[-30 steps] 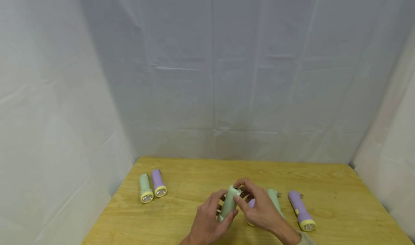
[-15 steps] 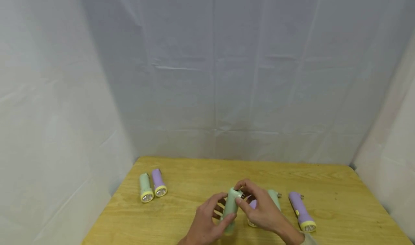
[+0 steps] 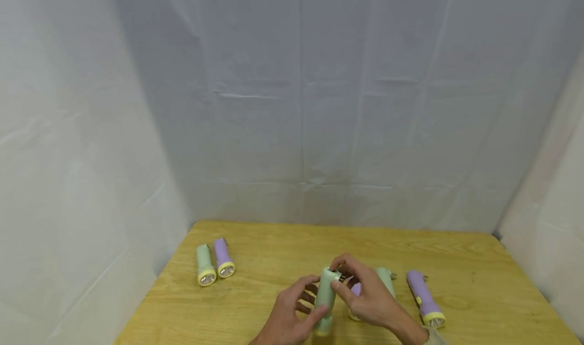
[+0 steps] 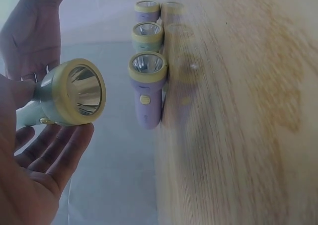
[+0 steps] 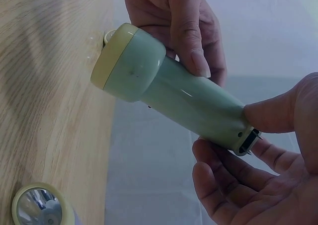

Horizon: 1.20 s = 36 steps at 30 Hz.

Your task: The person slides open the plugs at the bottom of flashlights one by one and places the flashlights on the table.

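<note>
A green flashlight [image 3: 326, 294] with a yellow head ring is held above the table, its lens end pointing down toward me. My left hand [image 3: 289, 312] grips its body, thumb on the near side and fingers behind. At the tail end, my right hand [image 3: 369, 295] pinches the body between thumb and fingers, beside the exposed metal plug prongs [image 5: 251, 141]. The left wrist view shows the flashlight's clear lens and reflector [image 4: 87, 91], plus a small yellow switch [image 4: 47, 120] on its side.
On the wooden table [image 3: 274, 253], a green flashlight [image 3: 204, 259] and a purple flashlight [image 3: 222, 256] lie at the left. To the right lie a purple flashlight [image 3: 424, 299], a green flashlight [image 3: 386, 279] and another purple flashlight [image 3: 355, 288], the latter two partly behind my right hand. White sheeting [image 3: 292, 132] surrounds the table.
The held flashlight has tipped more upright and shifted slightly down and right, so its yellow head ring now shows below my left thumb. Both hands keep hold; the other flashlights stay put.
</note>
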Available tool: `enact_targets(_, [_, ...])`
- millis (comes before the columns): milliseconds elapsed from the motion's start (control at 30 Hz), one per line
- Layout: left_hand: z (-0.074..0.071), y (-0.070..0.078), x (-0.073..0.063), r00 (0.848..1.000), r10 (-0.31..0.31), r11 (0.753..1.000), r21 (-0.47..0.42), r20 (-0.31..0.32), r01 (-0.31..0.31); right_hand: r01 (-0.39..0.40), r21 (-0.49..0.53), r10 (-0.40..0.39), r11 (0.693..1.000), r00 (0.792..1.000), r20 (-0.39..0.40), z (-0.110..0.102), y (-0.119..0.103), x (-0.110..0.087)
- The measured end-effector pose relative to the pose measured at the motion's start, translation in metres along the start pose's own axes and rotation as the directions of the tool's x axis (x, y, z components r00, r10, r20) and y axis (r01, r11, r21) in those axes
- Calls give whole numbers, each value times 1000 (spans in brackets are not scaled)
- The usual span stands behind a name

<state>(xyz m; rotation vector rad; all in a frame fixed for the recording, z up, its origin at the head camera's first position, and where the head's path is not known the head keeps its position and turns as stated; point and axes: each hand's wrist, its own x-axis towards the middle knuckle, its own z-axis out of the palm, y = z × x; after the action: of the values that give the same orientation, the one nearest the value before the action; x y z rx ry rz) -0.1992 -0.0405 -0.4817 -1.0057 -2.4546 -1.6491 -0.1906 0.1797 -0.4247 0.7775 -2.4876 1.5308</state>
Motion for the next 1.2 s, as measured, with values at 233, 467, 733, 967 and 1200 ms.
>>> enact_targets(233, [-2,1,-3,999,-32,999,-23,20,33,-10,7,10,1000,1000,24,0,-1,0])
enact_targets(467, [-4,2,-3,998,-55,998,-39,34,57,-24,-1,24,1000,999,29,1,-2,0])
enact_targets(733, [-8,0,-2,998,-47,998,-38,37,48,-11,-20,12,1000,1000,14,3,-2,4])
enact_targets(967, [-7,-1,-2,998,-41,999,-34,39,42,-6,-18,6,1000,1000,5,4,-3,3])
enact_targets(1200, [-10,0,-1,998,-48,998,-41,28,49,-15,0,15,1000,1000,-9,7,0,6])
